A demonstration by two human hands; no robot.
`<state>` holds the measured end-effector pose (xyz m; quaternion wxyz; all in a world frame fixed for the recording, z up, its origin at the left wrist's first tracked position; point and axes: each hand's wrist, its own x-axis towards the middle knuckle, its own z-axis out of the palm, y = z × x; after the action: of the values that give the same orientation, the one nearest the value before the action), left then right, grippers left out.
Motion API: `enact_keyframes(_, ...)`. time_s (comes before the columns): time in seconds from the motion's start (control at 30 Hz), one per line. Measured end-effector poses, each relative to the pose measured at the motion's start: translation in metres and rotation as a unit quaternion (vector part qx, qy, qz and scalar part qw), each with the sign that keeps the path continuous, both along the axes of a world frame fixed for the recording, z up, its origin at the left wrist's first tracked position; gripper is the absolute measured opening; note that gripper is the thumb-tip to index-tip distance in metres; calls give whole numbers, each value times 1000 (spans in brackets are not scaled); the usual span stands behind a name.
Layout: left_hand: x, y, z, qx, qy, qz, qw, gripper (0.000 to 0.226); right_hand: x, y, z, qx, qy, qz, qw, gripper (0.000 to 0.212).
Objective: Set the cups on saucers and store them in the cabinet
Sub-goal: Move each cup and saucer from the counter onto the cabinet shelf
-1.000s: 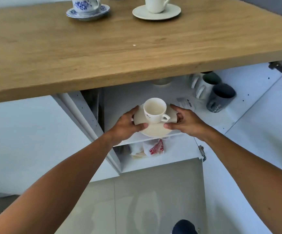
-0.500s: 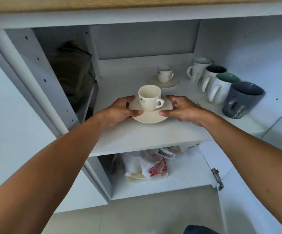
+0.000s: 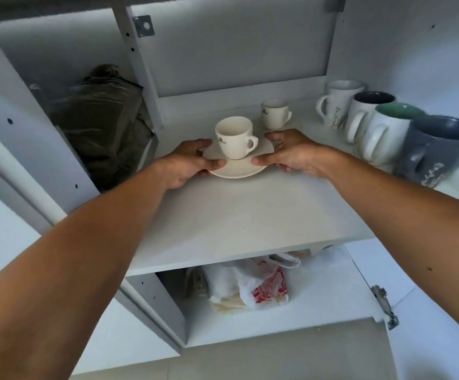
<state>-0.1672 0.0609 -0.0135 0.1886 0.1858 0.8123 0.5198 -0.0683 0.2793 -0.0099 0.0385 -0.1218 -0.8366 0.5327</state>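
At frame centre I see my left hand (image 3: 188, 164) and right hand (image 3: 295, 153) pinching the saucer (image 3: 236, 171) on the cabinet shelf (image 3: 236, 220), fingers closed on its rim; the logo on the cup (image 3: 235, 138) is unreadable.

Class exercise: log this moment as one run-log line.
stage: placing | hands: left and right grip saucer rim | cup: upright on saucer | place: upper shelf | behind: second cup

A second ago the cup (image 3: 234, 137) and saucer (image 3: 238, 163) hung at the shelf's front edge, below the worktop. Now both hands (image 3: 188, 163) (image 3: 295, 153) have carried them deeper over the shelf (image 3: 236, 215), closer to the rear cup (image 3: 275, 114).
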Motion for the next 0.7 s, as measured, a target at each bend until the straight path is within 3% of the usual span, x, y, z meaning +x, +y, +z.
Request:
enact_keyframes(0.33,-64,-4,-9,-59,49,21,997,90,-64,-5,-18,-34,20,-19,999,93)
enact_keyframes(0.47,-85,-6,-10,-128,101,27,986,94,-82,-7,-15,-22,23,-22,999,90)
enact_keyframes(0.7,-110,-5,-21,-153,118,26,981,95,-106,-4,-17,31,19,-30,999,75)
